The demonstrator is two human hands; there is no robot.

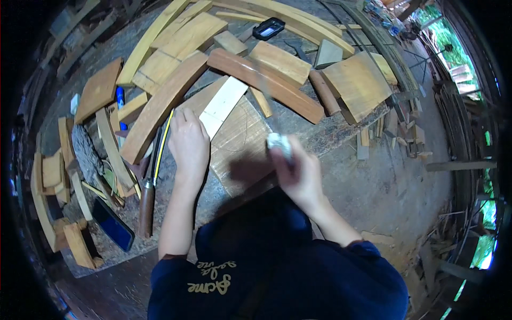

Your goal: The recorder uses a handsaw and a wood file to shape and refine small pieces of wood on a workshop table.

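The workbench (341, 128) edge is running past the board (240, 140); the right hand (300, 173) is clenching a whitish handle (279, 143); the left hand (189, 136) is lying beside pale wood (224, 104), grip unclear.

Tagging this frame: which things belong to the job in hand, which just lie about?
Likely in the job, judging by the hands:
right hand, gripping a pale-handled tool, its far end blurred
left hand, beside the pale wood strip
flat board between the hands

Apparently lying about:
dark phone
wooden-handled tool
blue pen
black device
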